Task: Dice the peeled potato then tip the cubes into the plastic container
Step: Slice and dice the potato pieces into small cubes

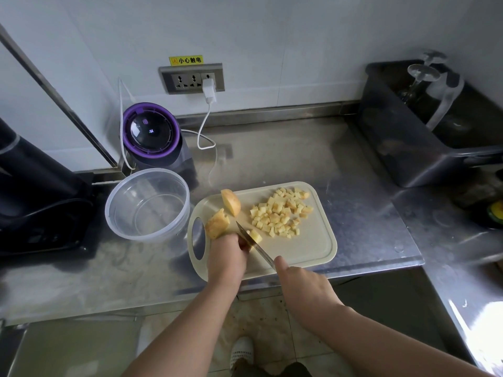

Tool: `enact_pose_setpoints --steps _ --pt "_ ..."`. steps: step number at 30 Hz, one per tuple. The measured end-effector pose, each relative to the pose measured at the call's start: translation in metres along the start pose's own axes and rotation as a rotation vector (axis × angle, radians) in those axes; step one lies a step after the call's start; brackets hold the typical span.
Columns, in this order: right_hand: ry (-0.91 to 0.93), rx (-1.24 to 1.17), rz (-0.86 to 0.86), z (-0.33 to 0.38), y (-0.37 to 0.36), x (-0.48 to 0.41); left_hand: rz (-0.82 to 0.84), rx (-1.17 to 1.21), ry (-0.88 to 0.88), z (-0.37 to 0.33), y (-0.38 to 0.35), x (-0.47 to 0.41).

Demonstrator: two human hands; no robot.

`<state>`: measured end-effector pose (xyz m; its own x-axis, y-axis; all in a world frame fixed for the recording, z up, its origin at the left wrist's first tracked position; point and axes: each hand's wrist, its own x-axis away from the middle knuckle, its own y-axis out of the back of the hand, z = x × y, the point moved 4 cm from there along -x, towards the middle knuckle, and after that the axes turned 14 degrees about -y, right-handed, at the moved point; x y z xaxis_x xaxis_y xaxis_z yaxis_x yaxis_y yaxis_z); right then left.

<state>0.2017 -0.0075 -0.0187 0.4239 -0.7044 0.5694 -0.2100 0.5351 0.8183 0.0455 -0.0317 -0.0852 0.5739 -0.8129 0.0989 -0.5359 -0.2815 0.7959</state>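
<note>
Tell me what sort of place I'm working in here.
Probably a commercial or staff kitchen prep area: a stainless steel counter, a cutting board with diced potato, and a dark tub holding upturned stemmed glasses.

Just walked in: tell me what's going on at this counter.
A person is dicing potato on the cutting board. The right hand grips the knife, its blade at a small potato piece that the left hand holds. A pile of cubes lies on the board's far right part, two bigger chunks near its handle end. The plastic container beside the board holds no cubes yet.
</note>
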Motion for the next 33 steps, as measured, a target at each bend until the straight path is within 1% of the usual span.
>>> enact_pose_setpoints --steps 8,13,16,19,22,24,26,28,30,32,33 --pt "-0.032 0.028 0.034 0.000 -0.008 -0.005 0.013 -0.018 -0.024 -0.002 0.001 -0.001" --pt "-0.010 -0.018 0.039 -0.007 0.000 0.001 0.022 -0.038 -0.062 -0.005 0.005 0.000" --pt "0.003 0.000 0.053 -0.014 0.005 0.008 0.018 -0.074 -0.083 -0.006 0.005 0.001" --pt "0.019 0.050 0.025 -0.024 0.018 0.012 0.025 -0.055 -0.100 -0.007 0.003 0.000" --pt "0.031 0.051 -0.008 -0.029 0.033 0.012 0.043 -0.026 -0.125 -0.006 0.003 -0.001" --pt "0.017 0.034 -0.022 -0.032 0.040 0.008 0.066 0.016 -0.120 -0.005 0.006 -0.001" --pt "-0.008 0.040 -0.044 -0.035 0.044 0.003 0.079 -0.005 -0.153 -0.006 0.016 -0.006" --pt "-0.024 0.052 -0.067 -0.038 0.046 -0.003 0.050 -0.127 -0.222 -0.010 0.031 -0.015" --pt "-0.048 -0.001 -0.082 -0.041 0.048 -0.007 0.023 -0.372 -0.337 -0.019 0.045 -0.028" --pt "-0.060 -0.039 -0.096 -0.042 0.049 -0.010 0.092 -0.693 -0.462 -0.029 0.046 -0.041" --pt "-0.057 -0.041 -0.100 -0.042 0.049 -0.010 0.155 -0.835 -0.487 -0.033 0.044 -0.047"
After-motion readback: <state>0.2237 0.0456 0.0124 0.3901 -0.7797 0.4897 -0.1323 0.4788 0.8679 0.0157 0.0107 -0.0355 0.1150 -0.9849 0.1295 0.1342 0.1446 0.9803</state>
